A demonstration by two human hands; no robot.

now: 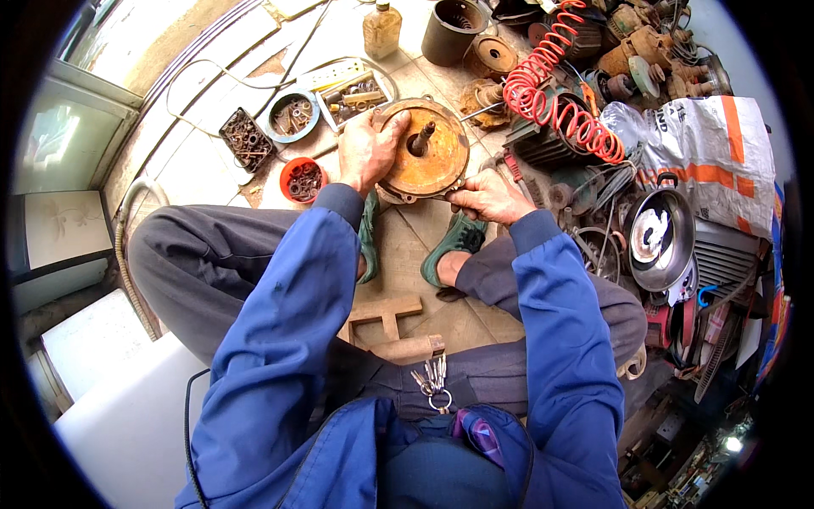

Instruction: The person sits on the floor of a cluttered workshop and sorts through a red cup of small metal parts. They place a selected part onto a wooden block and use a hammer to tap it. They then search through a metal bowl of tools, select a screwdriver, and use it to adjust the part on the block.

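Between my knees I hold a rusty round motor end cover (443,157), with a dark shaft (421,138) standing up from its centre. My left hand (366,154) is closed on its left rim, the thumb lying over the face. At the lower right edge, by a small lug, my right hand (494,197) grips it with bent fingers, some of them hidden underneath. Just left of my left hand is a red bowl (285,188) of small metal parts. A screwdriver-like rod (482,112) pokes out beyond the cover's right side.
A blue-rimmed bowl (272,127), a black tray (227,129) of screws and a white tray (392,83) of hardware sit at far left. A red coiled hose (530,95) lies over motors at right. Nearby are a steel pan (642,270) and a wooden frame (388,321).
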